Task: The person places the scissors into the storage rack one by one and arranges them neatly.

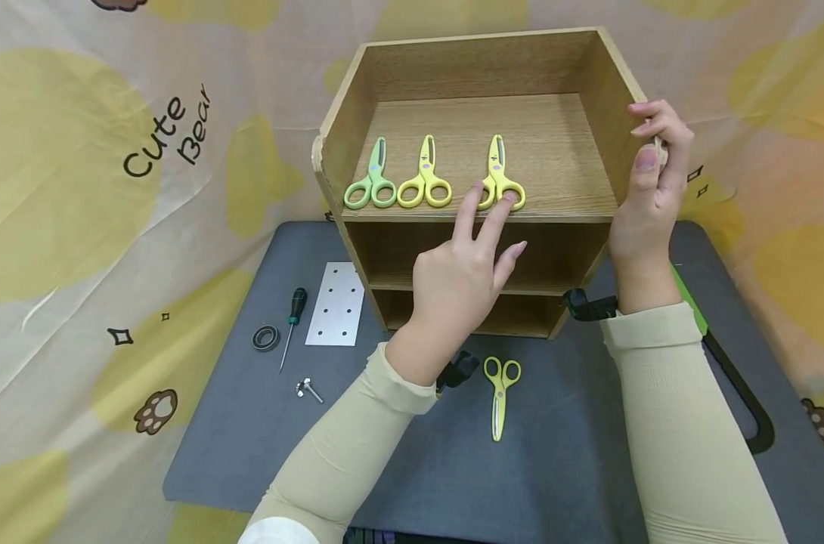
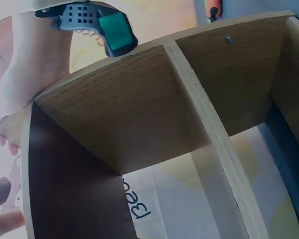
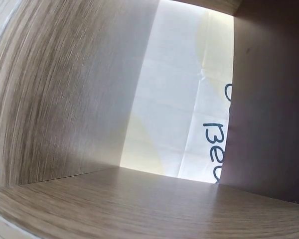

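Note:
A wooden shelf unit (image 1: 555,136) stands on the dark grey table. On its top board lie green scissors (image 1: 375,171), yellow scissors (image 1: 425,170) and, further right, another yellow pair of scissors (image 1: 497,162), all blades pointing back. My left hand (image 1: 456,287) reaches over the front edge, two extended fingertips touching the handle loops of that rightmost pair, thumb apart. With curled fingers, my right hand (image 1: 653,189) grips the front of the shelf's right side panel. The left wrist view shows the shelf's lower compartments (image 2: 114,119); neither hand shows in the right wrist view.
One more pair of yellow scissors (image 1: 498,408) lies before the shelf. Left of it are a white perforated plate (image 1: 336,306), a screwdriver (image 1: 296,310), a black ring (image 1: 257,340) and a bolt (image 1: 310,389). A green-handled saw (image 1: 738,387) lies by the right forearm.

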The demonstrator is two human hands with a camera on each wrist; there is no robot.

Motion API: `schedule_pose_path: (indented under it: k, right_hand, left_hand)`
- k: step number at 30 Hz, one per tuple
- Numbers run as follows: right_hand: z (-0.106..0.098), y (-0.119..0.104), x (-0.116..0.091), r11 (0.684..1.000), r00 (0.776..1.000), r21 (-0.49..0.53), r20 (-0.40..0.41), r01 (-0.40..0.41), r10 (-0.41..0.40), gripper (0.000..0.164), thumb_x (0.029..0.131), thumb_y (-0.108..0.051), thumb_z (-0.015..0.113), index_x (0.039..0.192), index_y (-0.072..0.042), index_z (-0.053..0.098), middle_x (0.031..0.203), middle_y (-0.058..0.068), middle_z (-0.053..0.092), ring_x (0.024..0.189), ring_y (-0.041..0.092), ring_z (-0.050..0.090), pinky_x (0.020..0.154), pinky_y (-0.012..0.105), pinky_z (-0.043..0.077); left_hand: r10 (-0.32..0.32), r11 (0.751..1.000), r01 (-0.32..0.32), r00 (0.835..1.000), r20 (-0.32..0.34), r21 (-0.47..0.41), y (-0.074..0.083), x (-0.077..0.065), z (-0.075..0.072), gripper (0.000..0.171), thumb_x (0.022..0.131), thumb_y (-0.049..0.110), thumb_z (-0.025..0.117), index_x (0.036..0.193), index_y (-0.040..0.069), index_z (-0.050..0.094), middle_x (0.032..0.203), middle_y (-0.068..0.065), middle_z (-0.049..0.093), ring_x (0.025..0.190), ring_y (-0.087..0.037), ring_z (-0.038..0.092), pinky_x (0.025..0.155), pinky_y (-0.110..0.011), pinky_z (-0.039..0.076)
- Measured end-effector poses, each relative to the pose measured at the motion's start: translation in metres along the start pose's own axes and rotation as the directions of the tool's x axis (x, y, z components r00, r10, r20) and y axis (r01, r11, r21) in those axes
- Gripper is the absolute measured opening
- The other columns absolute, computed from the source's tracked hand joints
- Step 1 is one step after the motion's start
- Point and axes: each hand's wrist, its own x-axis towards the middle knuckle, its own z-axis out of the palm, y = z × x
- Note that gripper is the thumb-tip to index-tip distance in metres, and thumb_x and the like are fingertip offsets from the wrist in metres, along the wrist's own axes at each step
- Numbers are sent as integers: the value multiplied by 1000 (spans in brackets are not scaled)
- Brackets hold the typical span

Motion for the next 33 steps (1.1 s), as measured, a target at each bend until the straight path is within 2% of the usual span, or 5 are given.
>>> schedule_pose_path:
  k: [10,24,27,29,33]
  right_hand:
    - [-1,1,-3,1000,1000,21,4,-6,6,16,99,-5,39,101,-1,55,123,9,60,131,31,47,114,33,30]
    - [-1,2,-3,999,1000,40,5,-2,2,16,98,-5,39,101,0,54,123,10,60,130,32,47,114,33,31]
    - [-1,1,-3,999,1000,39,6,0,0,16,98,-5,39,101,0,54,123,10,60,130,32,47,115,33,31]
    - [0,0,-2,999,1000,38,6,1,-2,16,98,-4,39,101,0,54,123,10,60,131,32,47,115,34,30]
    - [0,-2,0,1000,1000,19,9,-3,2,17,98,-4,38,101,-2,55,124,9,60,131,31,47,116,33,30]
  left_hand:
    - [-81,996,76,990,115,53,-1,1,0,62,105,60,52,155,23,48,158,-11,45,39,-12,41,40,-25,37]
    - [-81,997,82,987,140,-5,-2,-2,1,68,104,59,54,159,20,42,163,-15,37,46,-13,46,42,-24,38]
    - [-55,997,60,994,94,-53,-4,-6,1,67,105,53,57,160,19,39,166,-16,31,47,-14,44,42,-23,35]
    - [-22,993,25,999,24,-118,-6,-11,0,64,105,44,61,160,18,40,166,-17,31,47,-14,41,41,-23,33]
    - [54,953,-92,989,-139,-289,-9,-25,0,55,101,23,66,151,14,47,158,-17,40,48,-13,40,42,-22,30]
